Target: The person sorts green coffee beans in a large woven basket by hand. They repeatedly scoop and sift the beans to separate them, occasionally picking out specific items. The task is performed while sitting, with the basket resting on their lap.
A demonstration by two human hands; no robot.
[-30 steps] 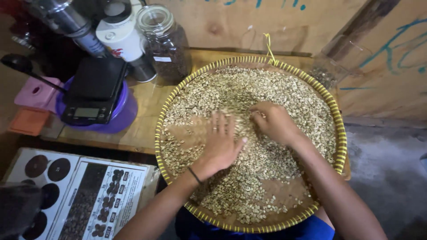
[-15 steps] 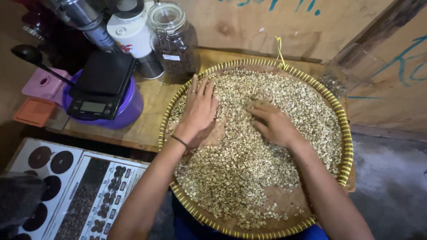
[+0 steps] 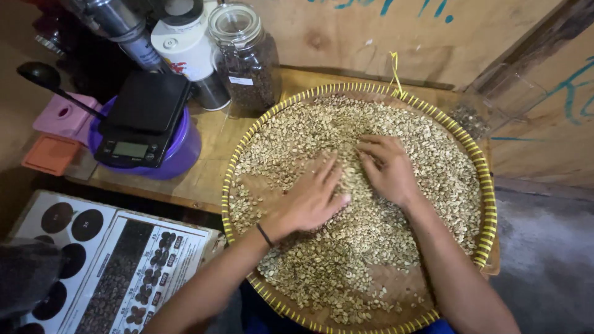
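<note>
From the head camera, looking straight down: a wide, round, shallow woven tray with a yellow-and-tan rim point(image 3: 489, 204) lies on a wooden desk point(image 3: 210, 167) and juts out past the desk's near edge. It is spread with small pale greenish-beige beans point(image 3: 346, 241), thick across the middle and the far side, thin at the near left and near right where bare weave shows.

The left hand point(image 3: 306, 201) lies palm down on the beans left of the tray's centre, fingers stretched and a little apart, pointing away and to the right; it grips nothing. A thin dark band point(image 3: 265, 235) circles its wrist. The right hand point(image 3: 387, 167) also rests palm down on the beans, just right of centre, fingers loosely curved and pointing left, fingertips sunk among the beans (whether any are pinched cannot be told). The two hands are close together, fingertips nearly meeting.

On the desk left of the tray stands a purple plastic tub point(image 3: 182, 151) with a black digital scale point(image 3: 145, 120) resting on top. Behind it stand a clear glass jar of dark beans point(image 3: 246, 59), a white canister point(image 3: 185, 46) and a steel cylinder point(image 3: 124, 25). A black spoon point(image 3: 46, 77) reaches over a pink box point(image 3: 62, 117). Below the desk edge lies a printed chart with dark circles point(image 3: 93, 266).
</note>
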